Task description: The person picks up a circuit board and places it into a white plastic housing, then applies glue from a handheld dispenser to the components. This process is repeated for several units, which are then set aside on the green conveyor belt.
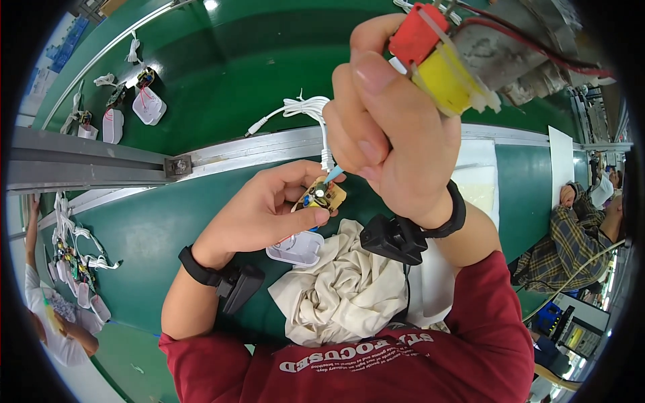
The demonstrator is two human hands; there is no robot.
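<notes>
My left hand (269, 208) is closed round the edges of a small circuit board (327, 197) crowded with components. Red and blue wires run from the board to a white plastic housing (295, 249) below my fingers. A bundled white cable (306, 107) lies just past the board. Raised above it, my right hand (410, 127) grips a wired metal tool (497, 60) with a red block and yellow wrapping. A pale blue tip (333, 174) points down at the board from under that hand; its join to the tool is hidden.
A crumpled cream cloth (342, 289) lies in front of me. A metal rail (255, 149) divides my bench from a green belt carrying housings (149, 107) with boards. More boards and cables (74, 262) are at left. People sit on both sides, one in a plaid shirt (564, 245).
</notes>
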